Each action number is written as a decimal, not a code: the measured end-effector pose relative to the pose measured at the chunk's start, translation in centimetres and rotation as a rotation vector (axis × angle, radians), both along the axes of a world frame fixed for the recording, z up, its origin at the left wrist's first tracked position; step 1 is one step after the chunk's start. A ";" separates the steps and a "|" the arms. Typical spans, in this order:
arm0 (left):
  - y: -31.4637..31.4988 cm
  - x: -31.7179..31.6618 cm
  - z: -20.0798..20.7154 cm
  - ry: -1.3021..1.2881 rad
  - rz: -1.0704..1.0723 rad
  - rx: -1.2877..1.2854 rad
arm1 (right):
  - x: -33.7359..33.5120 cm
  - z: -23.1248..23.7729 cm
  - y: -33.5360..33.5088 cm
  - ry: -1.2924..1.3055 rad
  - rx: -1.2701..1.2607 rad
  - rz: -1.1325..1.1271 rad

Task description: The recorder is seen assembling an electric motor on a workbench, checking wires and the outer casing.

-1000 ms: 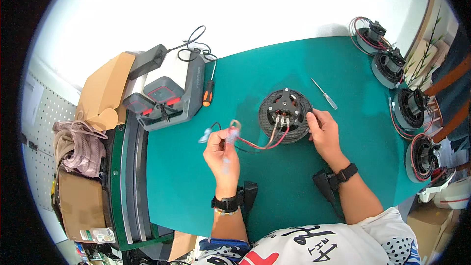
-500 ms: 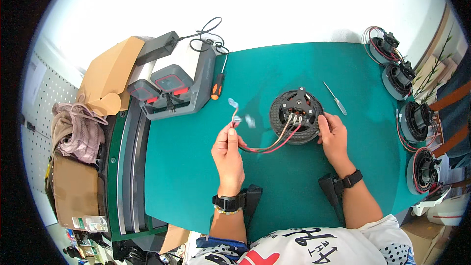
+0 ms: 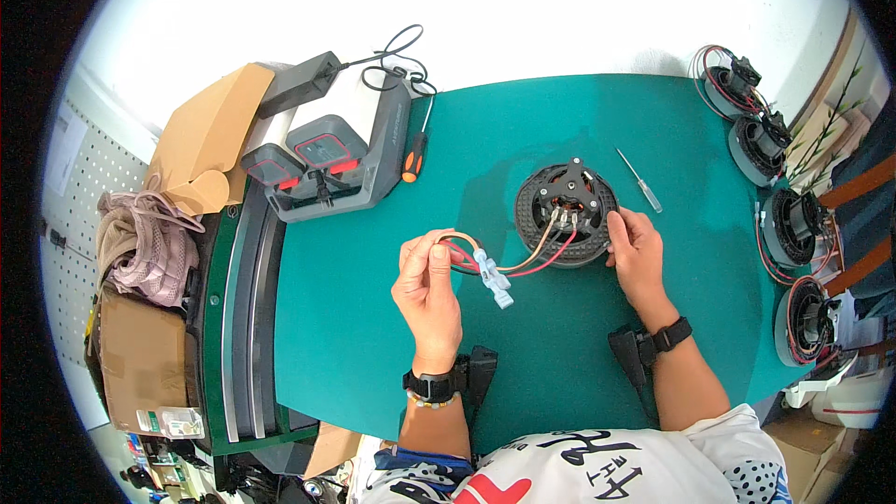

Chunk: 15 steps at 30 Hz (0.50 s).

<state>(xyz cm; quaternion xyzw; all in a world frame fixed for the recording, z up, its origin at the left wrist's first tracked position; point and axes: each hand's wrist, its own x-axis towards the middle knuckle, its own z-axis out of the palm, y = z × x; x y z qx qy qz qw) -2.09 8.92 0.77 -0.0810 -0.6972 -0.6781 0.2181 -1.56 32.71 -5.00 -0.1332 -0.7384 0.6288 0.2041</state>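
A round black motor-like unit lies on the green mat, with a three-armed bracket and metal terminals on its top. Tan, red and dark wires run from it to the left. Pinched between thumb and fingers, they pass through my left hand, looping back so that their pale blue connectors hang to the right of the fingers. My right hand grips the unit's right rim, thumb on top; the fingertips are partly hidden below the edge.
Behind the unit's right side lies a small clear-handled screwdriver. An orange-black screwdriver rests beside a grey-white device at the left. Several similar wired units line the right edge. A cardboard box stands far left.
The wires' connector ends have swung from above my left hand down to its right, and the wires now form a loop. My right hand stays on the rim.
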 end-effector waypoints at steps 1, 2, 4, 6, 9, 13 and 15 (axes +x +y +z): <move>0.0 0.0 0.0 0.000 0.000 0.001 | 0.0 -0.1 0.0 0.006 -0.008 -0.002; 0.0 -0.1 0.0 -0.026 0.015 -0.004 | 0.0 -0.1 0.1 0.013 -0.015 -0.005; -0.1 -0.2 -0.4 -0.054 0.024 -0.008 | 0.1 0.1 -0.1 0.008 -0.018 -0.009; -0.5 -0.5 -1.1 -0.317 -0.063 0.117 | 0.1 0.2 -0.1 0.003 -0.020 -0.018; -1.0 -1.3 -2.6 -0.432 -0.181 0.219 | 0.0 0.0 -0.2 0.028 -0.028 -0.003; -0.5 -1.8 -3.5 -0.417 -0.146 0.207 | -0.3 -0.2 -0.5 0.046 -0.029 -0.018; -0.7 -2.4 -3.9 -0.375 -0.075 0.021 | -0.4 -0.7 -0.5 0.058 -0.014 -0.026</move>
